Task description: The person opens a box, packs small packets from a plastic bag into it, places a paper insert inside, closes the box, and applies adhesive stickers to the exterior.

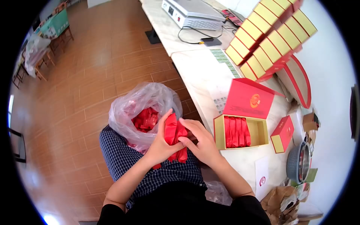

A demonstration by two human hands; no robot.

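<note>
Several red packets (175,133) are held together above the lap, between both hands. My left hand (162,144) wraps round them from the left, thumb along their lower part. From the right, my right hand (200,141) pinches their edge with thumb and fingers. A clear plastic bag (120,114) with more red packets (146,119) inside rests on the lap just beyond my left hand. To the right on the table, an open red and gold box (260,132) holds several red packets (237,131) standing side by side in its left part.
Stacked gold and red boxes (268,50) rise at the back right of the table (193,71). A small red box (283,134), a grey basket (294,163) and brown paper (279,202) lie to the right. Farther back is a silver machine (195,15) with cables.
</note>
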